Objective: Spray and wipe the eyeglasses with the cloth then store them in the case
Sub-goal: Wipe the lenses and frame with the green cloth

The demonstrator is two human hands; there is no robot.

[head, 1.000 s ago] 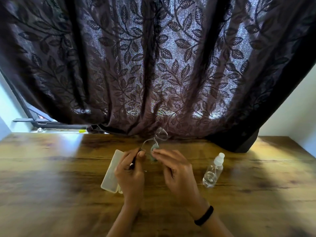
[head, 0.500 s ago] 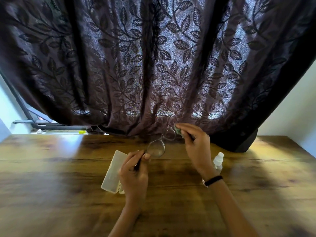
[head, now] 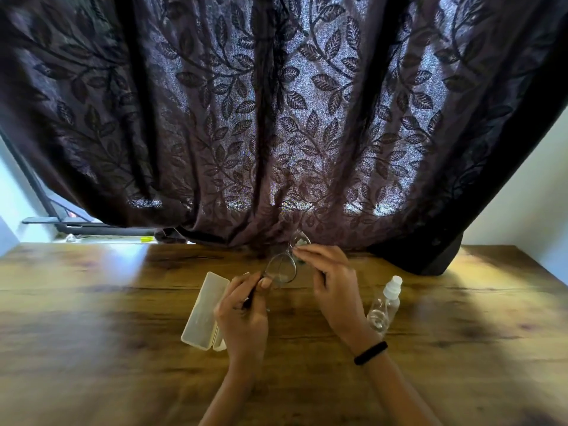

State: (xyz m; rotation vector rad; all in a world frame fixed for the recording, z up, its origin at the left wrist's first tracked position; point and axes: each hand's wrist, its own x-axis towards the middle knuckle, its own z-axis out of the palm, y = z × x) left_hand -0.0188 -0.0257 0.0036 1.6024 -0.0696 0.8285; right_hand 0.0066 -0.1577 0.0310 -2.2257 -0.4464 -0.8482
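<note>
- Curtain (head: pixel 276 118): dark leaf-patterned cloth hanging behind the work, its hem reaching the far edge of the surface.
- Surface (head: pixel 107 348): wooden top carrying every item of the task.
- Case (head: pixel 204 312): pale, oblong, lying open just left of my left hand and ready for storing.
- Spray bottle (head: pixel 384 305): clear, white-capped, upright just right of my right wrist, not in hand.
- My left hand (head: pixel 246 315): grip closed on a dark temple arm, which holds the eyeglasses (head: pixel 281 270) raised above the surface, between my two hands.
- My right hand (head: pixel 335 284): fingertips pinched on a small pale wad at the farther lens (head: pixel 299 239); I judge it to be the cloth (head: pixel 302 242), though it is too small to be sure.
- Step in hand, as I judge it: wiping. To do it well, I should steady the frame near the hinge, press lightly, rub both faces of each lens and keep bare fingertips off the glass.
</note>
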